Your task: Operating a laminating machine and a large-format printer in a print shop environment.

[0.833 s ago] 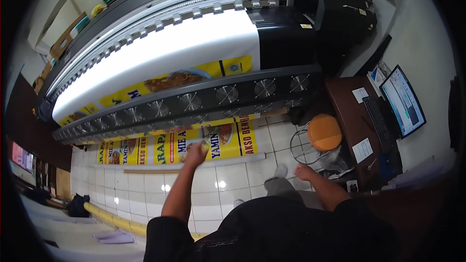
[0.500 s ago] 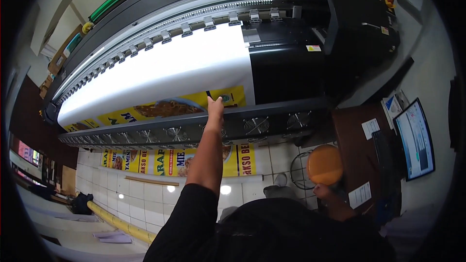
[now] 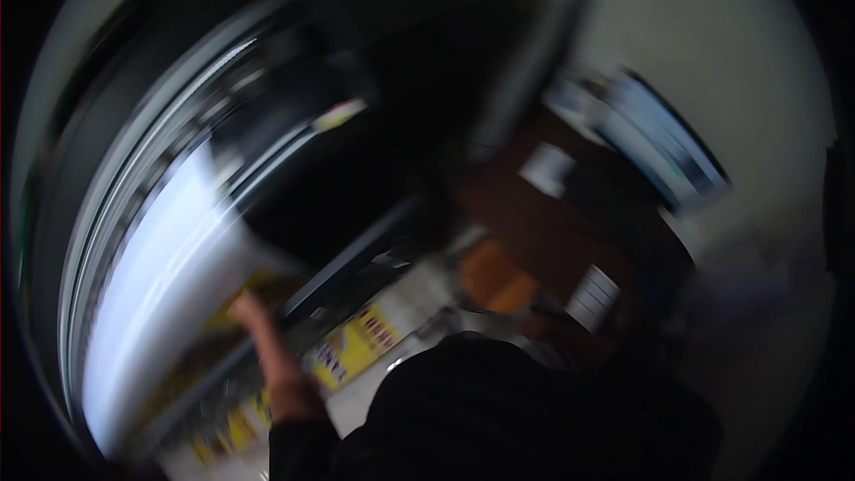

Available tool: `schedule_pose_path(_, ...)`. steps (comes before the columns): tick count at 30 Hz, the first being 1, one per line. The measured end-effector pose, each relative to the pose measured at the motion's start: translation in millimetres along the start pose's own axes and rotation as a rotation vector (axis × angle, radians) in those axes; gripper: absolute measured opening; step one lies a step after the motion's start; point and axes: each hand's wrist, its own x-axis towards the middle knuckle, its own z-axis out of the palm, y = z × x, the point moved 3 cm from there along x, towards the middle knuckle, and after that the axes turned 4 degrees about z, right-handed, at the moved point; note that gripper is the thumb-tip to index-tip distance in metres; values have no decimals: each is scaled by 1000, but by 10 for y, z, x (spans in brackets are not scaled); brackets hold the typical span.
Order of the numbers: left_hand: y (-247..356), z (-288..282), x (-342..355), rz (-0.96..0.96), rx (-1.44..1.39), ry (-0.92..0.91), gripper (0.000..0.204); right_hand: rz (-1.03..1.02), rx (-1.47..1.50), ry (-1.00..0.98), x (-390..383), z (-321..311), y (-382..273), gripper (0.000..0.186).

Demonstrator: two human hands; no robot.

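Note:
My left hand [image 3: 245,305] reaches out to the printed banner sheet [image 3: 156,289], white above with a yellow printed strip at its lower part. It touches or nearly touches the sheet by the front rail of the large-format printer [image 3: 347,254]; motion blur smears its fingers. My right hand [image 3: 541,328] is low at my right side, dark and blurred, close to the round orange-brown stool [image 3: 495,276] and the desk. Whether it holds anything does not show.
Below the printer's rail, yellow printed banner [image 3: 356,347] hangs or lies over the pale tiled floor. To the right stands a dark brown desk [image 3: 499,183] with white paper sheets [image 3: 592,298] and a lit monitor [image 3: 663,142].
My view has swung to the right, so the printer now sits further left and tilted, and the desk and monitor nearer the middle. My left arm remains stretched toward the banner sheet.

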Motion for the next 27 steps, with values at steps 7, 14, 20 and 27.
schedule_pose_path(7, 470, 331, -442, 302, 149, -32, 52, 458, 673, 646, 178, -1651, -342, 7)
schedule_pose_path(14, 471, 273, -769, 593, 706, 96, 55, 1350, -53, 1067, -837, -2240, 1046, 35)
schedule_pose_path(20, 524, 572, -1471, 871, 999, -176, 31, 1396, -148, 746, -1044, -2433, 1138, 58)
schedule_pose_path(27, 517, 626, -1441, 895, 1067, -238, 30, 1319, -304, 700, -1116, -2484, 1284, 59)
